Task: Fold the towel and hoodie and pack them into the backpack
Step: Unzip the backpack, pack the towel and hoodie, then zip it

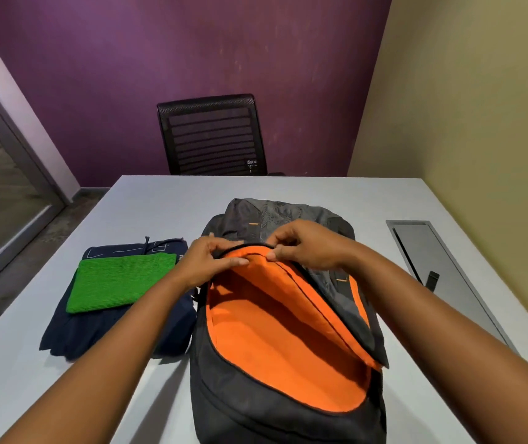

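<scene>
Hands: left hand point(206, 262) and right hand point(307, 246) pinch the backpack point(256, 408) rim
Risk: opening may sag shut; folded towel point(118, 283) and hoodie point(102, 334) could snag

White table point(147, 213) with open orange-lined backpack point(275, 363), folded navy hoodie point(96, 331) beside it, recessed grey panel point(442, 267).

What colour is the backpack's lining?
Bright orange; the backpack lining shows clearly in the head view.
</scene>
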`<state>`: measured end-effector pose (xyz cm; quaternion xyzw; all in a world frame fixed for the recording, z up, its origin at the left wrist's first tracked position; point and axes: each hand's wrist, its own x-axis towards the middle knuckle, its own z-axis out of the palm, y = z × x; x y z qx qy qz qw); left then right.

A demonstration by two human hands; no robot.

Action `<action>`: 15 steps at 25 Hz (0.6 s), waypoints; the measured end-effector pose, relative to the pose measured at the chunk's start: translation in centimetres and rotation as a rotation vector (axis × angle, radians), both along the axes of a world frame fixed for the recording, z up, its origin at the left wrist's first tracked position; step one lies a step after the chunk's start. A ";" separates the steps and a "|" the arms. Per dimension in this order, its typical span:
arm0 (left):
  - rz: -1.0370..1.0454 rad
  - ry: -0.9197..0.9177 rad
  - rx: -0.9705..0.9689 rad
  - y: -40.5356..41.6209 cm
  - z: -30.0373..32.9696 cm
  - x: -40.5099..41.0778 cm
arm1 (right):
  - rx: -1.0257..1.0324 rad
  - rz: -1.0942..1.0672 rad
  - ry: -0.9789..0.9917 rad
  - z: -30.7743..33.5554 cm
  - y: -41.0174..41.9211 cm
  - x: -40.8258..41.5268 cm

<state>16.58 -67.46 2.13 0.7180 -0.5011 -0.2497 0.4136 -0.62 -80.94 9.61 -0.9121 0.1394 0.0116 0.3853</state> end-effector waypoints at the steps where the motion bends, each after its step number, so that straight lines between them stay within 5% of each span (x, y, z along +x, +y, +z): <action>1: 0.004 0.006 -0.049 -0.6 -0.2 -0.2 | 0.025 -0.006 -0.008 -0.3 -0.1 -0.4; 6: 0.162 0.162 -0.192 -1.6 -0.6 -1.1 | 0.302 -0.177 -0.112 -2.0 -3.0 -3.8; 11: 0.356 0.216 -0.287 -2.9 -0.1 -1.3 | -0.111 -0.254 0.105 -5.5 -8.0 -9.0; 15: 0.520 0.309 -0.358 -4.1 0.0 -0.8 | -0.159 -0.231 0.248 -7.7 -9.0 -10.8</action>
